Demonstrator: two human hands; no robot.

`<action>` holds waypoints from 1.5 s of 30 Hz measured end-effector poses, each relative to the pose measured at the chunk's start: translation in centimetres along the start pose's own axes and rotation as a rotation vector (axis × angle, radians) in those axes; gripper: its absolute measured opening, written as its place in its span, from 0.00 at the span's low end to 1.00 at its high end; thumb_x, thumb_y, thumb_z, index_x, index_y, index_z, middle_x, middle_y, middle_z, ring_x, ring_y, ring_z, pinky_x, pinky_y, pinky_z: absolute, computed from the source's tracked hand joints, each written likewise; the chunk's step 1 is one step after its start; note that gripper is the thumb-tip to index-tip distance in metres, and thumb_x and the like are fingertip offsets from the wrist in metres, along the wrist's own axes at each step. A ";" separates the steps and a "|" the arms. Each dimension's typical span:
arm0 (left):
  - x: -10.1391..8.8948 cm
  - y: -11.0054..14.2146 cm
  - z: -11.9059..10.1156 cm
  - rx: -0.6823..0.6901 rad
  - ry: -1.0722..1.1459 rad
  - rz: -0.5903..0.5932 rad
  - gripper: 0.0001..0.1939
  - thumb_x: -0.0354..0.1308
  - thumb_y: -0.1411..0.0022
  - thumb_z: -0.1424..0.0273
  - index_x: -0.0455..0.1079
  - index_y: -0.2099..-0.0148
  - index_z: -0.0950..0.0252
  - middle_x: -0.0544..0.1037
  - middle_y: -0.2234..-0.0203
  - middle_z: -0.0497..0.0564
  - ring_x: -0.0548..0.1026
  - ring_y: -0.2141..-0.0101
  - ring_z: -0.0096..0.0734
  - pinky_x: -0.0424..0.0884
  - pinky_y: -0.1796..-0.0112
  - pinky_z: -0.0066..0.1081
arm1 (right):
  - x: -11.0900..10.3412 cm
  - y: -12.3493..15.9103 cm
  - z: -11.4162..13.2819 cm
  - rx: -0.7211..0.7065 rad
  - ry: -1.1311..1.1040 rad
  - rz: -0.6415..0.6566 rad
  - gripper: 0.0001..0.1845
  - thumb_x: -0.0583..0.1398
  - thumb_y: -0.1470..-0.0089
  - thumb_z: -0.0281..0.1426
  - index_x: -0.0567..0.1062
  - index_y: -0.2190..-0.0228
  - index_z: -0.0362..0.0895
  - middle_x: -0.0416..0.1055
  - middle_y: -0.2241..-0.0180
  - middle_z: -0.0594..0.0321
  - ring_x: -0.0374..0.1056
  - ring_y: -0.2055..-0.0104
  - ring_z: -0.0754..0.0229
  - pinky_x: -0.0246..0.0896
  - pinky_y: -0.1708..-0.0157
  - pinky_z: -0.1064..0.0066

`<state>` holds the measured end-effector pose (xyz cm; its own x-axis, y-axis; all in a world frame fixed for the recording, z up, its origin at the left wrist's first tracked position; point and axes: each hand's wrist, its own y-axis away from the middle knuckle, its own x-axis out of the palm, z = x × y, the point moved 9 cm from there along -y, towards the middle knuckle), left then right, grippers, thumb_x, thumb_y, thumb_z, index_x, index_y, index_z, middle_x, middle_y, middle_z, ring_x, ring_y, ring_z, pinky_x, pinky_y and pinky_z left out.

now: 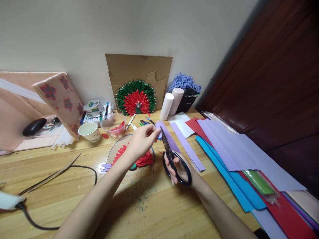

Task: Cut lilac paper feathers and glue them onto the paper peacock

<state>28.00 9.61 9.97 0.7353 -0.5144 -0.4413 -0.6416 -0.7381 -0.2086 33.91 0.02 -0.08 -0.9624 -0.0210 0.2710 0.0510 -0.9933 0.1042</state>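
My left hand [142, 142] is closed in a pinch at the scissor tips, with a small piece of purple paper [159, 134] at its fingertips. Purple paper on the table lies right behind, so the edges of the held piece are hard to tell. Black-handled scissors [170, 153] sit in my right hand [183, 171], its fingers through the loops and the blades pointing up and away. Below my left forearm is a round cardboard disc [113, 151] bearing red petals [145, 160] and a few lilac petals [106, 167] at its left edge; my arm hides its middle.
Purple strips [188, 146] lie beyond the scissors, with stacked coloured sheets [224, 142] at right. A paper cup [89, 132], a clear bowl [113, 124] and markers stand at back left. A petalled peacock [136, 99] leans on cardboard. Tweezers [56, 173] and a cable lie left.
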 end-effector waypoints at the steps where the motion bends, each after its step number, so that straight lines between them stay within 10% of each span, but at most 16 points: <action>1: 0.0 0.0 0.0 0.005 0.012 0.003 0.17 0.47 0.39 0.61 0.64 0.75 0.65 0.71 0.80 0.47 0.69 0.76 0.28 0.62 0.73 0.27 | 0.0 0.0 0.0 0.003 -0.002 0.002 0.33 0.57 0.64 0.61 0.62 0.75 0.43 0.56 0.89 0.76 0.53 0.92 0.71 0.54 0.93 0.79; 45: 1.7 0.0 -0.8 0.052 0.073 0.178 0.15 0.46 0.39 0.63 0.64 0.75 0.66 0.64 0.81 0.45 0.62 0.77 0.25 0.57 0.75 0.25 | -1.0 1.0 1.7 -0.068 0.321 -0.004 0.40 0.45 0.60 0.65 0.66 0.66 0.42 0.59 0.83 0.71 0.59 0.84 0.68 0.60 0.81 0.74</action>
<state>29.40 8.40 9.90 0.6222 -0.6662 -0.4112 -0.7717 -0.6104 -0.1788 35.42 -0.75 1.39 -0.9981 -0.0417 -0.0458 0.0400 -0.9985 0.0379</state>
